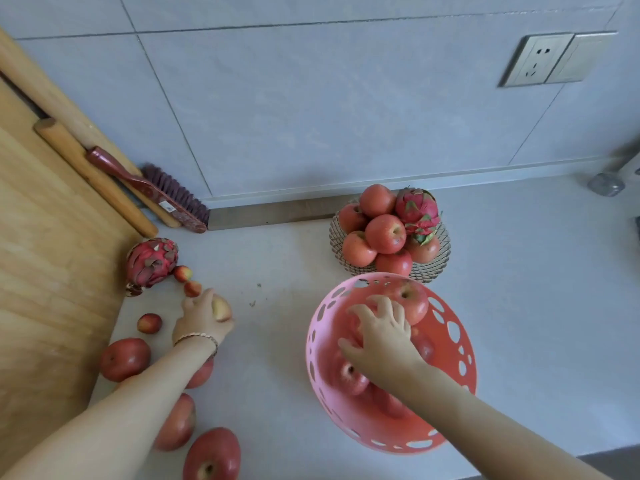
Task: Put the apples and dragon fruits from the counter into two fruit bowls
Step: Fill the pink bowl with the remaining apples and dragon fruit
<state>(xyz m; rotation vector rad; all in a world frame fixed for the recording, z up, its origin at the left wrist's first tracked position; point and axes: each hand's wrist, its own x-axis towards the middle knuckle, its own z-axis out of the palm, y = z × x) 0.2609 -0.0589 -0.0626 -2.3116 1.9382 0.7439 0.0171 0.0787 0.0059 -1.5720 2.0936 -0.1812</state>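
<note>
Head view of the counter point(273, 344). The left hand point(199, 322), with a bracelet point(196, 338) at the wrist, is closed around a small apple point(221, 308) at counter level. Just beyond it, two more small apples point(182, 273) are seen beside a dragon fruit point(150, 261) lying against the wooden board point(52, 254); a further small apple point(149, 323) and four large apples point(125, 358) are scattered nearer the viewer, some partly covered by the left forearm. The right hand point(381, 336) is lowered into the pink bowl point(311, 344), fingers spread over the apples inside; whether one is gripped cannot be told. Behind it, touching its rim, a wire bowl point(441, 268) is heaped with apples and a second dragon fruit point(417, 209). A brush point(166, 195) is propped by the wall.
</note>
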